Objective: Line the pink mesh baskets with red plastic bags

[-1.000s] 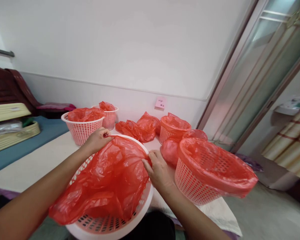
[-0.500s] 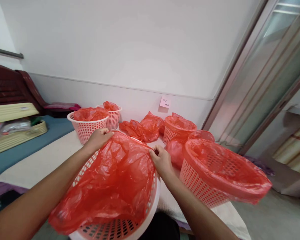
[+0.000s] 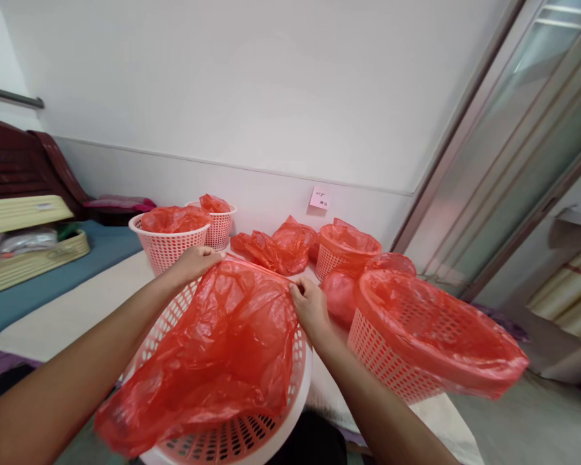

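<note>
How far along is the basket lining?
Done: the right basket has its liner folded over the rim, and the back baskets hold red bags. In hand: left hand and right hand pinch the bag at the near basket's far rim; its near side hangs loose over the front. Left: seating that edge. Loose bags lie by the wall.

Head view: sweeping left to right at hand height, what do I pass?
Yellow woven box → left hand → red bag held between both hands → right hand → bag-lined basket → glass door.
</note>
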Demonstrator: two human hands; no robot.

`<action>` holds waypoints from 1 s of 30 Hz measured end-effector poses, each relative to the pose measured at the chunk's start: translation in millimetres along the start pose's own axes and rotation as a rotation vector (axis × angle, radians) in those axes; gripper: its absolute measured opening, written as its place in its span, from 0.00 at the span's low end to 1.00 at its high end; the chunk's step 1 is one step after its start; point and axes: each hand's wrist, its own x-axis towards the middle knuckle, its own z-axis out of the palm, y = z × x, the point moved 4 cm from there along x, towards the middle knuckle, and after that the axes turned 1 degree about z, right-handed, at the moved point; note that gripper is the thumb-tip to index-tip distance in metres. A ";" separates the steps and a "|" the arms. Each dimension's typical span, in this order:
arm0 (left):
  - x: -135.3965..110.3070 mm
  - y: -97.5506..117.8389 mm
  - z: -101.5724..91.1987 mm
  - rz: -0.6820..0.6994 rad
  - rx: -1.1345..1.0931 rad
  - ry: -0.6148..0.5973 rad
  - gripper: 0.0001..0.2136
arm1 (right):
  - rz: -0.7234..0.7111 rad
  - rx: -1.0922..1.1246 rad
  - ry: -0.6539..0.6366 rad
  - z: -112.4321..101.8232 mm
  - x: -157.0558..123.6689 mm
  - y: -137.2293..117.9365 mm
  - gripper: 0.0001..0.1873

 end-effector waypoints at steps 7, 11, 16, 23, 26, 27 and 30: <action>0.2 5.0 4.5 0.018 0.028 0.005 0.19 | -0.012 -0.031 -0.045 1.5 8.9 3.2 0.13; 0.9 5.5 8.6 0.074 -0.009 0.007 0.16 | -0.014 -0.029 -0.031 0.7 12.2 1.7 0.12; 1.1 4.7 7.3 0.072 -0.020 0.033 0.15 | -0.070 -0.022 0.052 -1.7 11.5 -0.5 0.11; 3.6 7.1 6.8 0.047 0.029 0.067 0.19 | -0.400 -0.061 0.149 -7.8 2.1 -17.1 0.08; 2.9 7.4 8.6 0.051 0.033 0.054 0.18 | -0.479 -0.096 0.126 -8.2 -2.6 -24.1 0.11; 2.0 7.4 9.2 0.051 0.030 0.044 0.18 | -0.488 -0.108 0.117 -8.2 -3.6 -25.5 0.12; -1.2 7.3 10.7 0.044 0.013 0.009 0.18 | -0.514 -0.126 0.125 -9.2 -5.9 -28.6 0.11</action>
